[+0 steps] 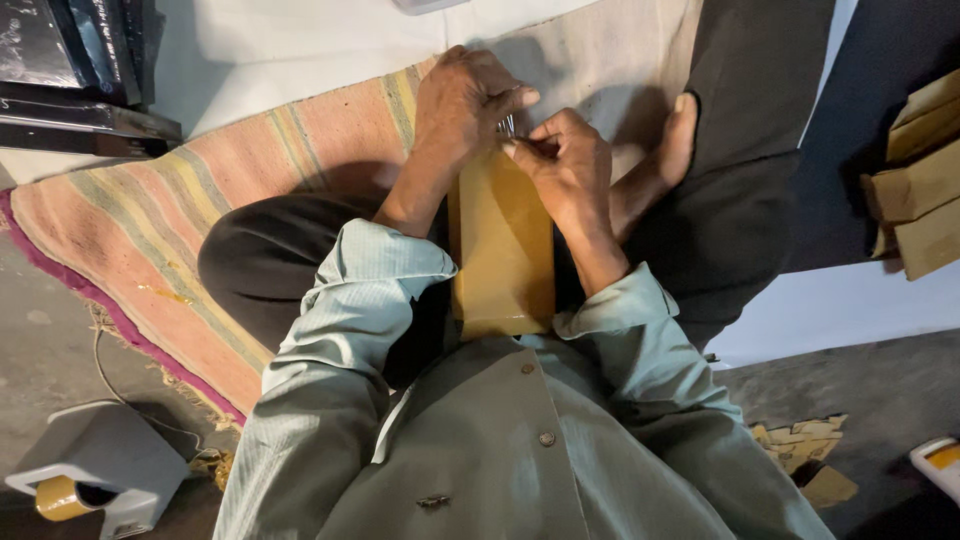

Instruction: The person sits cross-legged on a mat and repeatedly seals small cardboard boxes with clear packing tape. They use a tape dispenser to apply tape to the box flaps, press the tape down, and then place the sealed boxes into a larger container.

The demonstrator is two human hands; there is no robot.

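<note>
Seated cross-legged on a striped woven mat (pixel 160 230), the person has a flat brown paper packet (pixel 502 250) lying lengthwise on the lap, its near end against the shirt (pixel 480 440) and its far end under both hands. To do this bit well, I'd judge: keep the packet flat and square w/ the body, hold the top edge firmly w/ one hand while the other works the small shiny metal bit (pixel 507 125) (looks like a staple or clip, too small to tell), and keep fingertips out from under it. Left hand (pixel 462 105) is mostly curled, palm down over the packet's top left corner, forefinger stretched out to the right toward the metal piece. Right hand (pixel 568 165) is closed in a pinch, thumb and forefinger pressed together at the top edge right by that piece; rest of its fingers folded in. A tape dispenser (pixel 90 470) sits on the floor at lower left, a stack of similar brown packets (pixel 920 180) at far right, paper scraps (pixel 805 450) near the right knee.
</note>
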